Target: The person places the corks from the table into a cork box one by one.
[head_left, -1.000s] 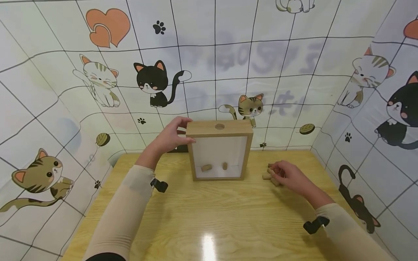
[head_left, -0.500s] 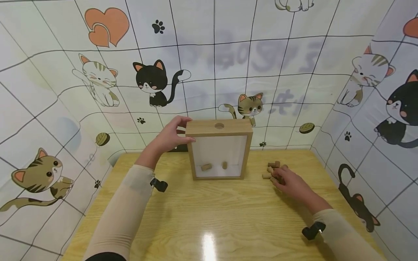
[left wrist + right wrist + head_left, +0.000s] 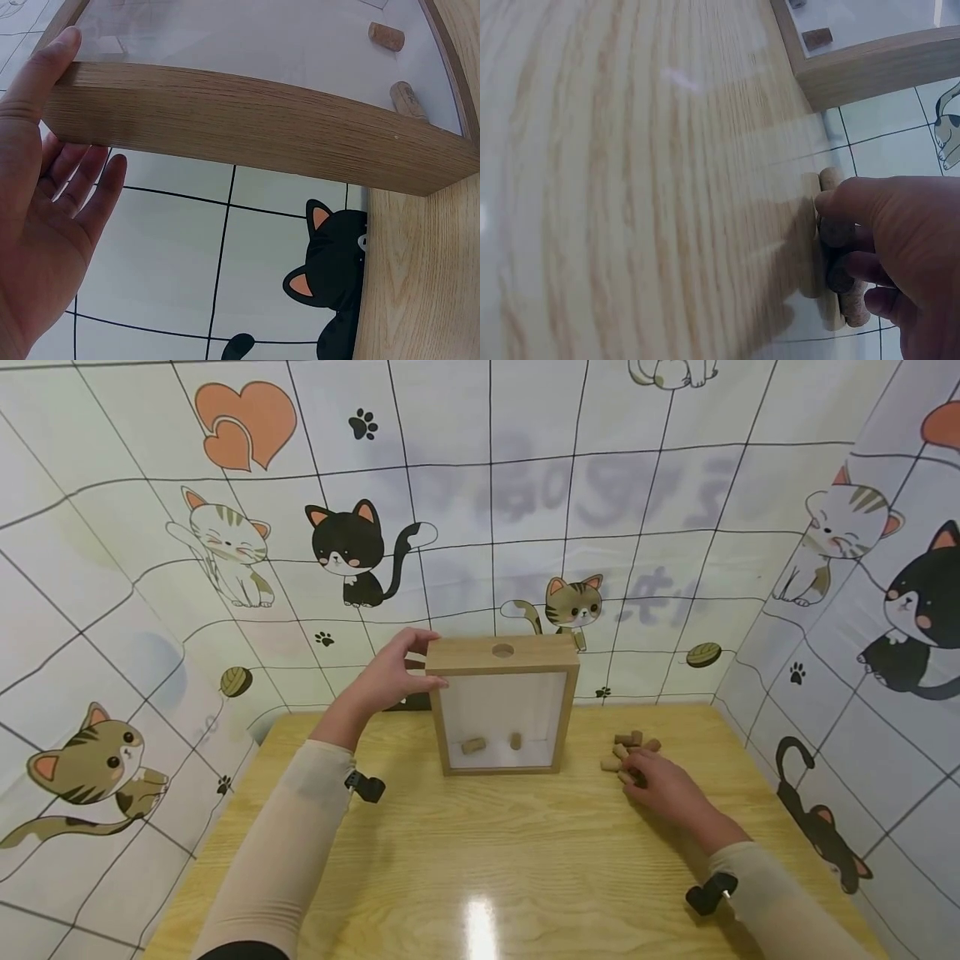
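A shallow wooden box [image 3: 468, 654] with a clear front and a round hole in its top edge stands upright at the table's back. Inside it, near the bottom, are two corks, one lying [image 3: 473, 746] and one upright [image 3: 516, 741]. My left hand [image 3: 390, 671] grips the box's upper left corner, thumb on the front frame and fingers behind. To the right of the box, my right hand [image 3: 663, 785] is down at a small pile of corks [image 3: 628, 739]. In the right wrist view its thumb and fingers close around a cork [image 3: 838, 234], partly hidden by them.
The wooden table [image 3: 480, 852] stretches forward from the box. Close behind and at both sides hangs a white sheet [image 3: 465, 510] printed with grid lines and cartoon cats. More loose corks [image 3: 853, 306] lie beside the right fingers.
My right hand has drawn slightly back toward me over the pile, uncovering several corks at its far side. The left hand and the box stay put.
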`<move>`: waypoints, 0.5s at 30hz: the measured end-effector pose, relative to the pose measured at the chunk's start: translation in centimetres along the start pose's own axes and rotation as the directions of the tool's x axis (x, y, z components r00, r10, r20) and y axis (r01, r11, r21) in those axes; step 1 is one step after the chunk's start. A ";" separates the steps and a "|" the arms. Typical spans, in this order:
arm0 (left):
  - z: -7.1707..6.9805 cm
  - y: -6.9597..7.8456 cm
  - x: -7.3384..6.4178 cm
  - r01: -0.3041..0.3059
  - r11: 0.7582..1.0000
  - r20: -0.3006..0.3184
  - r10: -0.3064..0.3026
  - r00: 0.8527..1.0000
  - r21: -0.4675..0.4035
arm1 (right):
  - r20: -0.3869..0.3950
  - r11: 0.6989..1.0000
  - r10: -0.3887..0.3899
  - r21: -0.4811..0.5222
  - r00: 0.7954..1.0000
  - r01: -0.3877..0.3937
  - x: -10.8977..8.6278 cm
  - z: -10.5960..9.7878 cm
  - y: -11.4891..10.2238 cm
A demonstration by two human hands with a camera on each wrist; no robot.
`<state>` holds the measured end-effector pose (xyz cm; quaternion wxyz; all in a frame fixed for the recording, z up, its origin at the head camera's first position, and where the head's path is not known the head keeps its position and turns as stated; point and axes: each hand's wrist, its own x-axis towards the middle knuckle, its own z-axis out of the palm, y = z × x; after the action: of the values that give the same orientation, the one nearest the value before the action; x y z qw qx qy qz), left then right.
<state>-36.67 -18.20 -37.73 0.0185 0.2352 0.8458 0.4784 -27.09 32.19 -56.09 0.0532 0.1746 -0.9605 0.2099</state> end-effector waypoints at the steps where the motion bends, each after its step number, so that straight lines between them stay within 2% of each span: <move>1: 0.0 0.0 0.0 -0.002 1.000 0.000 0.002 1.000 0.002 | 0.003 1.000 0.006 0.000 1.000 -0.006 0.0 0.1 0.0; 10: -0.1 0.3 -0.1 0.000 1.000 -0.003 0.000 1.000 0.012 | 0.014 1.000 -0.005 0.025 1.000 0.004 -0.2 0.0 -0.3; 15: 0.0 0.3 -0.1 -0.007 1.000 -0.006 0.008 1.000 0.020 | -0.008 0.992 0.038 0.125 0.999 -0.037 -0.2 -0.1 -0.3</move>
<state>-36.44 -18.12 -37.51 0.0120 0.2372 0.8498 0.4706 -26.79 32.08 -55.90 0.0435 0.1584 -0.9484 0.2712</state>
